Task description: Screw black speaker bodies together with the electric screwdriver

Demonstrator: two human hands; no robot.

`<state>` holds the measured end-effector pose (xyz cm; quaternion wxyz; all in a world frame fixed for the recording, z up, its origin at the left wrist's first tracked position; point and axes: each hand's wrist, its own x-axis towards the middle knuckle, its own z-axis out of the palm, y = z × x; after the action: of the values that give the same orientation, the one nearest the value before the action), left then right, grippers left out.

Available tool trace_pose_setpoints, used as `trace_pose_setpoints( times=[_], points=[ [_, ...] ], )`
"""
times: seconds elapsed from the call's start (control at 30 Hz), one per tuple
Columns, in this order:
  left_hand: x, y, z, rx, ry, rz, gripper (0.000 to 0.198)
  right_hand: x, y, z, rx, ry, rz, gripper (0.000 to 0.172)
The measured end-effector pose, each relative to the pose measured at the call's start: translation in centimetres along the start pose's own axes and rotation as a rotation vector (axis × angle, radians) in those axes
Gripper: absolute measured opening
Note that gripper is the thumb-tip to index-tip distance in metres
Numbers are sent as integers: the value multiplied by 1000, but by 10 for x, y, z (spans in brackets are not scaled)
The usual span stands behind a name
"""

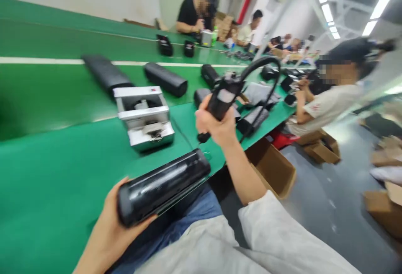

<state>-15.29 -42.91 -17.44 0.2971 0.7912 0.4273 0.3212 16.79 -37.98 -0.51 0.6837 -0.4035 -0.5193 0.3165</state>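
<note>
My left hand (108,223) is wrapped round the near end of a glossy black cylindrical housing (163,186), which lies slanted at the table's front edge. In my right hand (220,125) is a black corded electric screwdriver (221,98), its fingers closed round the body. The tool's narrow end points down, just above the far end of the housing, and its thick black cord (278,66) loops up and back to the right. Beyond the housing stands an open white-and-silver two-part box (143,117) with small metal parts inside, too blurred to name.
Black cylindrical housings (166,79) lie along the green bench (63,173). A person (333,94) works at the right; others (197,14) sit across and farther down the line. Cardboard boxes (273,167) stand on the floor right of my legs.
</note>
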Motion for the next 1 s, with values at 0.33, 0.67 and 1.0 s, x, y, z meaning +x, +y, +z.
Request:
trace_pose_setpoints(
  times=[0.33,0.67,1.0],
  points=[
    [-13,-6,4,-98,-26,-81,109,25,-40,36,-54,-25,-329,23],
    [-15,-6,5,-127,-52,-75,112,73,22,125,-4,41,-423,42],
    [-10,-3,6,-169,-9,15,114,74,28,118,-22,43,-382,24]
  ],
)
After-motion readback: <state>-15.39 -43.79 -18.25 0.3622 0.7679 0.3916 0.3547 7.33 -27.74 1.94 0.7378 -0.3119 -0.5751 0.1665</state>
